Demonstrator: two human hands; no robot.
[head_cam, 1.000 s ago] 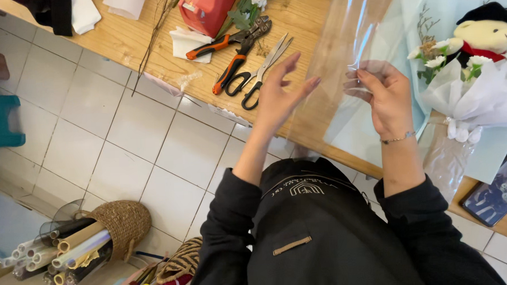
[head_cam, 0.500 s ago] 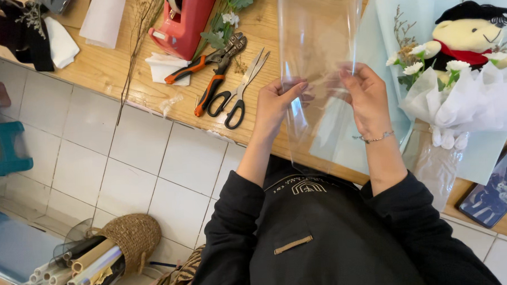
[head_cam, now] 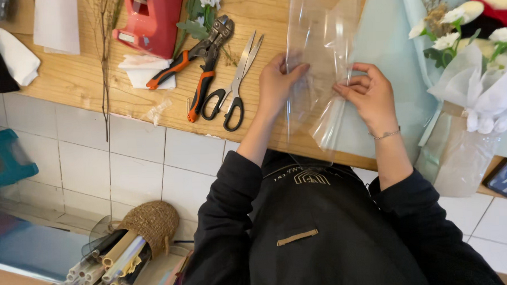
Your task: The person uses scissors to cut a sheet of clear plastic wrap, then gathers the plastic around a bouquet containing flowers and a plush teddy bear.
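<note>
Clear cellophane sheet (head_cam: pixel 323 61) stands over the wooden desk (head_cam: pixel 94 86), pinched by the left hand (head_cam: pixel 278 80) and the right hand (head_cam: pixel 370 96), each grip clenched on it. Slick film could slip or crease unevenly, or snag the scissors (head_cam: pixel 237 81) nearby.

A clear cellophane sheet (head_cam: pixel 323 56), glossy and creased, stands upright over the wooden worktop (head_cam: pixel 94 80), pinched between the left hand (head_cam: pixel 278 82) and the right hand (head_cam: pixel 370 96). Behind it lies pale mint wrapping paper (head_cam: pixel 384 37). At the right edge a flower bouquet (head_cam: pixel 476 78) sits in white tissue wrap with a clear film sleeve hanging below (its contents partly cropped). A small crumpled clear wrapper (head_cam: pixel 157 112) lies near the worktop's front edge. No screens or signs show.
</note>
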